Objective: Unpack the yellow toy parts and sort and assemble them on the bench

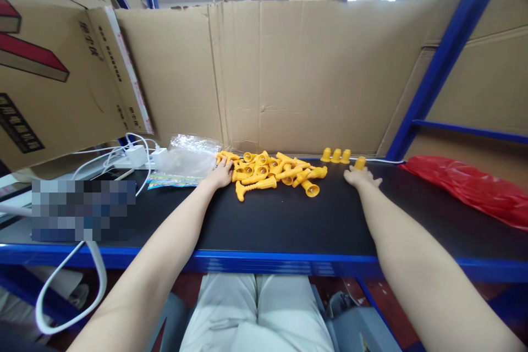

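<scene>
Spanning the upper frame, a cardboard wall (pixel 322 77) backs a black table (pixel 284 231). A heap of yellow pieces (pixel 258 185) lies at center; the left hand (pixel 221 174) rests at its left edge, grip impossible to tell. Right of center, the right hand (pixel 363 177) spreads its fingers at a small yellow cup (pixel 360 162), contact unclear.
</scene>
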Motion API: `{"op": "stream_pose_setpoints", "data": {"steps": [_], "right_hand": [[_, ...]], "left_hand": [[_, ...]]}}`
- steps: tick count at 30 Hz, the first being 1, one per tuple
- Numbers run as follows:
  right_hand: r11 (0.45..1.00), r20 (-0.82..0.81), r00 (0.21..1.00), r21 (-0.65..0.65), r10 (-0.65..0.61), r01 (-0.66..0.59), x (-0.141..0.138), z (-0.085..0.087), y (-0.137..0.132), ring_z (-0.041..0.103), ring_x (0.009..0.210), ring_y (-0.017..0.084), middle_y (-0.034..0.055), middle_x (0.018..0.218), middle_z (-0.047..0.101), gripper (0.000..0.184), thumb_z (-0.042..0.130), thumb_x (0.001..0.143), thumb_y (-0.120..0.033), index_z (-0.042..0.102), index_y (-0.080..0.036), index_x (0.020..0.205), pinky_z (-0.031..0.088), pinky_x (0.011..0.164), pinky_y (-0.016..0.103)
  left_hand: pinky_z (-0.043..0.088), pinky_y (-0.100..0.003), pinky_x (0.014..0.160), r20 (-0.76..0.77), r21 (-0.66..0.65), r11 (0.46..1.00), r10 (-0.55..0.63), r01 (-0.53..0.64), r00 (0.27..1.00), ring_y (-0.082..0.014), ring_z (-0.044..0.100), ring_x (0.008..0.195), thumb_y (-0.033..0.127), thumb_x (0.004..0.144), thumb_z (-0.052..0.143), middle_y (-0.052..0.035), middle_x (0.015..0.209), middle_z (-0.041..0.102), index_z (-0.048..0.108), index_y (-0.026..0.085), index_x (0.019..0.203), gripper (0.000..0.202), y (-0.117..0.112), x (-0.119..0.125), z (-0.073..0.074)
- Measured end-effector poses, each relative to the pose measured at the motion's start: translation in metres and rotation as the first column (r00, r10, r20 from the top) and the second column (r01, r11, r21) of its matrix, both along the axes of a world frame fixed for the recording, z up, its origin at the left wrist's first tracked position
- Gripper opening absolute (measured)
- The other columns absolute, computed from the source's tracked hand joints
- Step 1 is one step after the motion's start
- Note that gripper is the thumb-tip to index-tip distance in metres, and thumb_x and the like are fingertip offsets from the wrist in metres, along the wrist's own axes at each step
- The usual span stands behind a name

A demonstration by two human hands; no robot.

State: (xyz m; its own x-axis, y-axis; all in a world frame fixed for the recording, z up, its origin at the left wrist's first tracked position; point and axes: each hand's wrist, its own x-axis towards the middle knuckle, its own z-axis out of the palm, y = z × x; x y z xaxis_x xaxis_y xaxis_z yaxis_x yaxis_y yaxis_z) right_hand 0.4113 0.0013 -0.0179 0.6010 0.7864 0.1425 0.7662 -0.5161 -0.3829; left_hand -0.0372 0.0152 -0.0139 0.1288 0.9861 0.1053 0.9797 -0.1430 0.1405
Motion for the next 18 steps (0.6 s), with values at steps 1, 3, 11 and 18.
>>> {"op": "stream_pose_setpoints", "data": {"steps": [1,3,11,18], "right_hand": [[1.000,-0.001,1.000,-0.025,-0.005,0.005,0.000,0.000,0.003,0.027,0.135,0.035,0.0183,0.148,0.029,0.052,0.040,0.087,-0.041,0.048,-0.021,0.134,0.020,0.103,0.063],[0.998,-0.006,1.000,-0.060,-0.022,0.022,0.003,0.001,0.009,0.021,0.138,0.034,0.0189,0.150,0.024,0.056,0.037,0.088,-0.043,0.042,-0.019,0.139,0.015,0.104,0.065],[0.994,-0.013,1.000,-0.103,-0.023,0.022,0.031,-0.003,0.041,0.016,0.139,0.034,0.0186,0.153,0.014,0.058,0.027,0.092,-0.042,0.031,-0.019,0.145,0.013,0.101,0.067],[0.992,-0.047,0.995,-0.085,0.091,-0.095,0.046,-0.006,0.051,0.019,0.137,0.035,0.0134,0.153,0.019,0.057,0.035,0.087,-0.031,0.030,-0.027,0.144,0.014,0.100,0.067]], "left_hand": [[0.020,-0.051,0.111,-0.003,0.004,1.000,-0.002,0.002,1.000,-0.0276,0.013,0.142,0.034,0.091,0.024,-0.0132,0.155,0.007,0.021,0.015,0.147,0.059,0.000,0.000,0.000],[0.020,-0.050,0.111,-0.008,0.008,1.000,0.001,-0.001,1.000,-0.0274,0.013,0.142,0.034,0.091,0.025,-0.0136,0.154,0.008,0.021,0.015,0.147,0.059,0.000,0.000,0.000],[0.020,-0.050,0.111,0.000,-0.017,0.999,0.027,-0.027,1.000,-0.0270,0.014,0.142,0.037,0.091,0.024,-0.0112,0.155,0.006,0.019,0.016,0.148,0.061,-0.002,0.003,0.001],[0.019,-0.050,0.112,-0.006,-0.026,0.999,0.027,-0.027,1.000,-0.0264,0.013,0.142,0.037,0.091,0.023,-0.0105,0.155,0.005,0.018,0.017,0.148,0.061,-0.004,0.003,0.003]]}}
